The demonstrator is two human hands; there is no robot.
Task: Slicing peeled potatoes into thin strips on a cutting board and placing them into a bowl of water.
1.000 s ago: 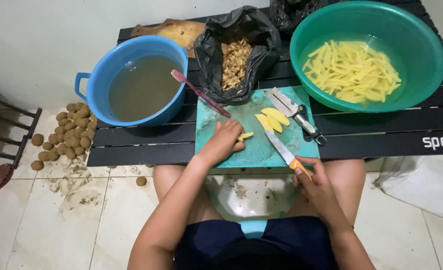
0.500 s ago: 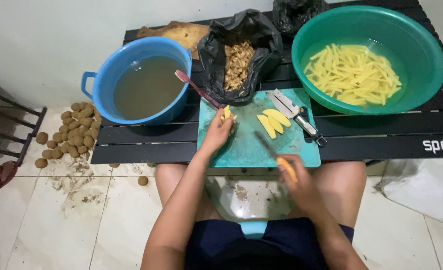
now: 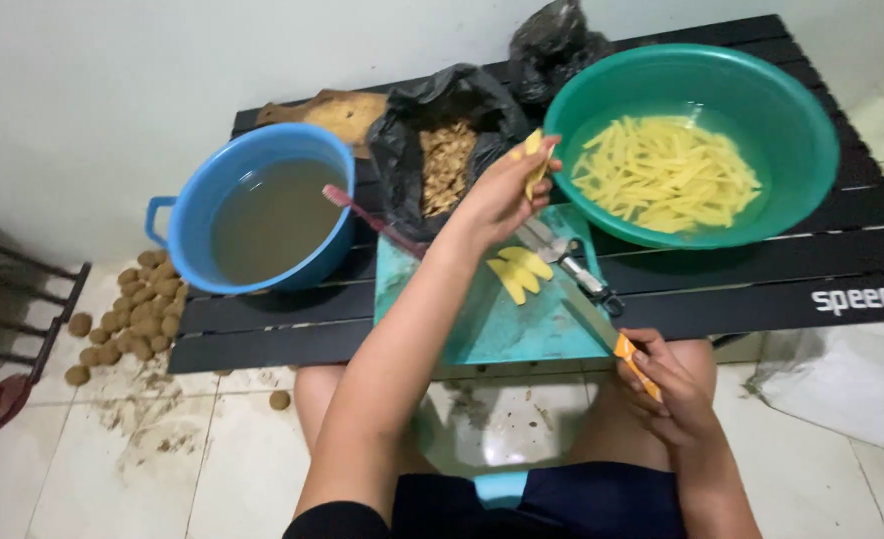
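Note:
My left hand (image 3: 505, 188) is raised over the far end of the teal cutting board (image 3: 482, 319), pinching several cut potato sticks (image 3: 535, 165) right beside the rim of the green basin (image 3: 807, 180). That basin holds water and many yellow potato sticks (image 3: 666, 172). My right hand (image 3: 666, 384) rests at the board's near right corner, gripping the orange handle of a knife (image 3: 601, 324) whose blade lies across the board. Three potato slices (image 3: 520, 272) lie on the board. A metal peeler (image 3: 572, 262) lies just to their right.
A blue tub (image 3: 197, 195) of murky water stands at the left with a red toothbrush (image 3: 367, 217) on its rim. A black bag of peelings (image 3: 442, 165) sits behind the board. Unwashed potatoes (image 3: 127, 309) are heaped on the tiled floor at the left. The black slatted table (image 3: 761, 299) bears everything.
My left hand lifted the cut sticks off the board and carried them up and right to the green basin's rim. The right hand pulled the knife back toward the board's near corner.

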